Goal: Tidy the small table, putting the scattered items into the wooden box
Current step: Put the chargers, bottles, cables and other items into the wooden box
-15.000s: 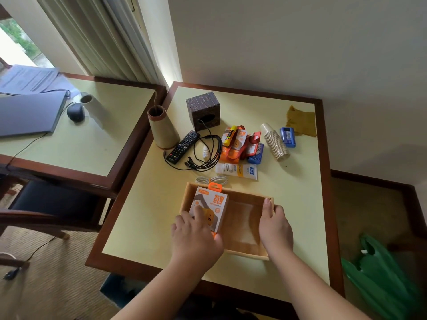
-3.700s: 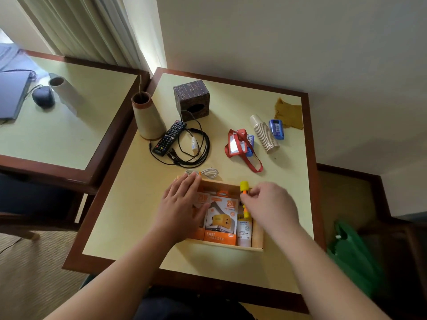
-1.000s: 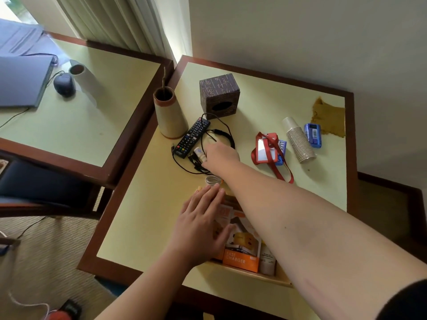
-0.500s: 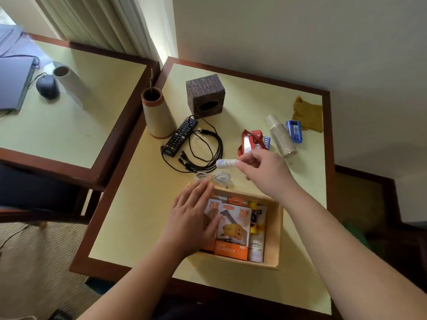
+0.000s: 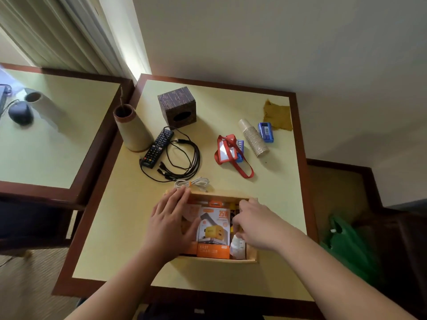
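Observation:
The wooden box (image 5: 252,260) sits near the small table's front edge and holds orange charger boxes (image 5: 213,232). My left hand (image 5: 171,225) lies flat and open on the packages at the box's left side. My right hand (image 5: 256,227) is over the right side of the box, fingers curled on a small white bottle (image 5: 236,247) standing among the contents. On the table behind the box lie a coiled white cable (image 5: 193,183), black cables (image 5: 182,158), a remote (image 5: 157,148), a red lanyard badge (image 5: 227,151), stacked paper cups (image 5: 253,140) and a small blue case (image 5: 265,132).
A brown cube tissue box (image 5: 177,106) and a cone-shaped vase (image 5: 132,128) stand at the back left, and a yellow-brown cloth (image 5: 278,115) lies at the back right. A second table (image 5: 57,135) with a mouse (image 5: 20,113) adjoins on the left. A green bag (image 5: 346,245) lies on the floor to the right.
My right hand picked the small white bottle from beside the black cables, carried it back, and lowered it into the box's right side. My left hand stayed on the box.

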